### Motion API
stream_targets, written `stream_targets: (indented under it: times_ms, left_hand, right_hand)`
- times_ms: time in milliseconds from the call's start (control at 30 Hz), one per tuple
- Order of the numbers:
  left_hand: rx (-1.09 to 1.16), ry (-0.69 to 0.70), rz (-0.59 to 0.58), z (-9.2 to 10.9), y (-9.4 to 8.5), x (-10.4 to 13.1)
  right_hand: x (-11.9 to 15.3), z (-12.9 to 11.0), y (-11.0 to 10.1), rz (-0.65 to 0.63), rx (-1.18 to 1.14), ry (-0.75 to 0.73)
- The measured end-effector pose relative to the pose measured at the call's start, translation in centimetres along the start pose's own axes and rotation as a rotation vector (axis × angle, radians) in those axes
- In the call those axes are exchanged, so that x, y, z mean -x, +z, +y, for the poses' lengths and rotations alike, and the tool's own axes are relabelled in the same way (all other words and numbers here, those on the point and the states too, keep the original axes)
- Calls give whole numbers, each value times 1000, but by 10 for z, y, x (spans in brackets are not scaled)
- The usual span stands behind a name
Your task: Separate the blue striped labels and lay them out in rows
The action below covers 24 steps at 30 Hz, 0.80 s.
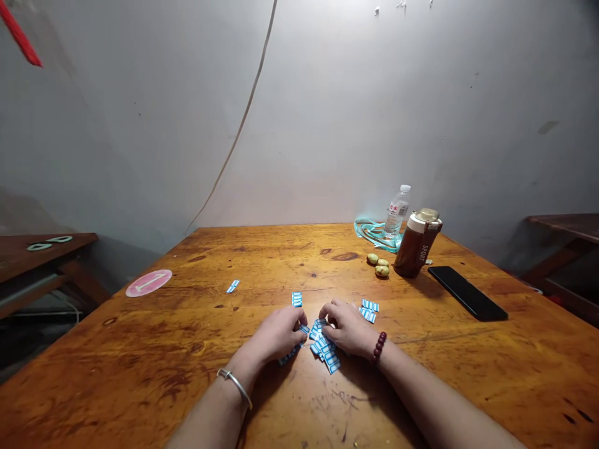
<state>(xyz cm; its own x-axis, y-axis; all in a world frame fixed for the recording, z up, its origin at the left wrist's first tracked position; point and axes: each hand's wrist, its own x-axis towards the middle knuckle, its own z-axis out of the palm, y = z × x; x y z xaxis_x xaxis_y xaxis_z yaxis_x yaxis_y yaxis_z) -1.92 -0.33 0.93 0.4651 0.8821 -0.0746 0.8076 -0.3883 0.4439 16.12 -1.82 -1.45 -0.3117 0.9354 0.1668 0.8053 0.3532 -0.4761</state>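
Small blue-and-white cards, perhaps labels, lie about the middle of the wooden table. My left hand is closed, with one small blue-and-white card pinched between thumb and fingers. More pieces show partly under that hand. Just to its right is a loose, overlapping pile of cards. My right hand rests over the pile's right side, fingers curled in and pinching at a card on it; the fingertips partly hide what they grip. Beyond my left hand sits a separate card strip.
Another group of cards lies beyond my right wrist, and a lone card at left. A pink round sticker, several small yellowish items, a brown sport bottle, a water bottle, turquoise ribbon and black phone surround them.
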Motion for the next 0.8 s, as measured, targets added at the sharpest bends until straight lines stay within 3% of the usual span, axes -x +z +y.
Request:
stream_targets:
  times_ms: [133, 367, 633, 800]
  left_hand:
    - [153, 27, 91, -2, 0, -5]
    - [748, -34, 142, -2, 6, -10]
    - [1174, -138, -158, 14, 12, -7]
    - [1268, -131, -224, 15, 3, -1]
  right_hand:
    - [0, 4, -1, 67, -151, 11]
    - [4, -7, -10, 112, -609, 18]
    - [7, -17, -7, 153, -554, -19]
    - [6, -13, -8, 183, -581, -29]
